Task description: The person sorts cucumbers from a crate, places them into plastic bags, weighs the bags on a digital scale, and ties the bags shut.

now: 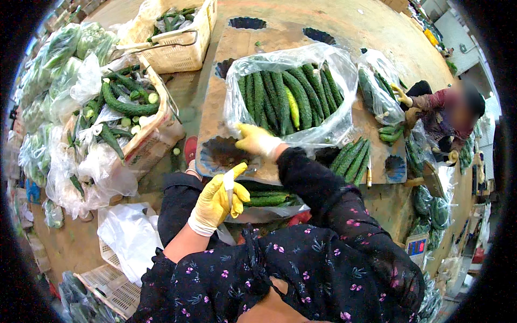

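Note:
My left hand (pixel 218 202), in a yellow-palmed glove, is raised in front of my body. It grips a narrow white strip (pixel 229 185) that runs along the index finger; I cannot tell its material. My right hand (pixel 258 140), gloved alike, rests at the near left rim of a clear plastic bag (pixel 291 139), with thumb and fingers apart. Inside that bag, dark green cucumbers (pixel 278 95) lie side by side, with one yellowish cucumber (pixel 292 108) among them. The bag sits on a brown board (pixel 238 40) with several jagged holes, one (pixel 226 153) just below my right hand.
Loose cucumbers (pixel 353 161) and a knife (pixel 369 173) lie on the board's right. A co-worker (pixel 448 109) touches another cucumber bag (pixel 381 89). Plastic crates (pixel 161 129) of cucumbers and bagged vegetables (pixel 52 80) stand left. More cucumbers (pixel 266 200) lie below the board. A digital scale (pixel 417 247) stands right.

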`<state>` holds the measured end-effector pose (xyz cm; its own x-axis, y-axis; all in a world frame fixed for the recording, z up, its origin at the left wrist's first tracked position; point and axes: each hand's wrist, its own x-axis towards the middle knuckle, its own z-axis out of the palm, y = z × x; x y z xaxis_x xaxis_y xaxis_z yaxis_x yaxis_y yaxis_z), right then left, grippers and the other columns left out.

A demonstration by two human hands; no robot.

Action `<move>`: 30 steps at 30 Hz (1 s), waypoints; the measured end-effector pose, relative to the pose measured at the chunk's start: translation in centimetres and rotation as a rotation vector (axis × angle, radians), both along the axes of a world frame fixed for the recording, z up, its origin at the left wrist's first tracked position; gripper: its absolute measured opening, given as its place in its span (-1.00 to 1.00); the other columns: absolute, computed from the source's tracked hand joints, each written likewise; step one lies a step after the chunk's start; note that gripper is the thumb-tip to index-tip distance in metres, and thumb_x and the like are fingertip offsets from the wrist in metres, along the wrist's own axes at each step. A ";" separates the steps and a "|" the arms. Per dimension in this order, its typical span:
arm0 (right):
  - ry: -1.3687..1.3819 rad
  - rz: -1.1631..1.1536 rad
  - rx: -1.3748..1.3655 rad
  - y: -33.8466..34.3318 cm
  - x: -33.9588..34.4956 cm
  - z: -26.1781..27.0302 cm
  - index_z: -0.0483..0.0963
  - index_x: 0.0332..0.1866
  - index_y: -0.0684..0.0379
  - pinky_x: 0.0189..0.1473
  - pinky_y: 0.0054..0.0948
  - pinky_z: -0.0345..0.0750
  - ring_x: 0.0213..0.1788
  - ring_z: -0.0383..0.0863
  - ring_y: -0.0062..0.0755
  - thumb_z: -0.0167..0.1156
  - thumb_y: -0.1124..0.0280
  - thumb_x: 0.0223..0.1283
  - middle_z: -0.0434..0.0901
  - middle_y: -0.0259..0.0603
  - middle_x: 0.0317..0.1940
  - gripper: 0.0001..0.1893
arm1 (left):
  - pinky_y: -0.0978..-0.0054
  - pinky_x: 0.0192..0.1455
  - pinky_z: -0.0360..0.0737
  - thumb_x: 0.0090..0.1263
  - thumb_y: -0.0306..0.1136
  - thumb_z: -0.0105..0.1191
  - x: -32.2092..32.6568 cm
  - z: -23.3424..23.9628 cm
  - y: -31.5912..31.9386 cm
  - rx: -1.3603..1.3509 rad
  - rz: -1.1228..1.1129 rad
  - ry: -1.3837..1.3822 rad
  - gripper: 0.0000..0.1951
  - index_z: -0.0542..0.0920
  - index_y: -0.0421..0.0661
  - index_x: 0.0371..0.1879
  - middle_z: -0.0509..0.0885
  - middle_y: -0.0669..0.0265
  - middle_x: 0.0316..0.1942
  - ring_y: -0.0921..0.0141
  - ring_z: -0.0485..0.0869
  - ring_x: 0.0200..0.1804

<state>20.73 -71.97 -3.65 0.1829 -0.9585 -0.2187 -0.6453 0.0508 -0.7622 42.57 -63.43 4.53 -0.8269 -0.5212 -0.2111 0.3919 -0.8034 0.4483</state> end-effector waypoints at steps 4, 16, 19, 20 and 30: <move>0.162 0.167 0.039 -0.2 5.3 -0.1 0.35 0.12 0.20 0.05 -0.22 0.46 0.00 0.53 0.10 0.14 0.36 -0.03 0.55 0.17 -0.10 -0.49 | 0.55 -0.56 0.52 0.38 0.09 -0.11 -0.2 0.0 0.1 -0.019 0.032 -0.022 -0.22 0.04 -0.29 0.36 0.65 0.03 -0.31 0.36 0.63 -0.53; 0.044 -0.547 0.001 -4.8 -12.3 -2.8 0.60 -0.18 0.19 -0.06 -0.39 0.52 -0.17 0.64 -0.19 0.16 0.26 0.06 0.67 -0.09 -0.30 -0.72 | 0.52 -0.52 0.55 0.35 0.08 -0.06 -0.2 0.7 0.0 0.028 -0.028 -0.024 -0.21 0.03 -0.22 0.38 0.66 0.04 -0.31 0.34 0.64 -0.51; 0.291 -0.325 0.107 -3.3 -9.1 -1.2 0.60 -0.17 0.17 0.00 -0.28 0.50 -0.10 0.61 -0.05 0.20 0.12 -0.04 0.63 0.04 -0.22 -0.61 | 0.51 -0.61 0.53 0.26 0.14 0.02 0.3 0.6 0.2 0.024 0.015 -0.125 -0.12 0.04 -0.25 0.37 0.65 0.01 -0.34 0.30 0.63 -0.56; 0.382 -0.186 0.044 -2.3 -7.8 -1.2 0.60 -0.21 0.18 0.02 -0.25 0.50 -0.10 0.60 -0.01 0.21 0.04 -0.10 0.61 0.07 -0.20 -0.56 | 0.51 -0.61 0.53 0.26 0.14 0.02 0.2 0.5 0.2 0.018 0.015 -0.135 -0.13 0.03 -0.25 0.37 0.65 0.01 -0.34 0.30 0.63 -0.56; 0.303 -0.143 -0.106 8.6 -2.5 1.3 0.45 0.00 0.18 0.01 -0.20 0.48 -0.03 0.52 0.00 0.08 0.36 0.14 0.48 -0.01 -0.03 -0.69 | 0.50 -0.55 0.54 0.35 0.09 -0.07 0.0 0.3 0.0 -0.014 0.014 -0.062 -0.27 0.13 -0.19 0.35 0.67 0.03 -0.35 0.33 0.62 -0.56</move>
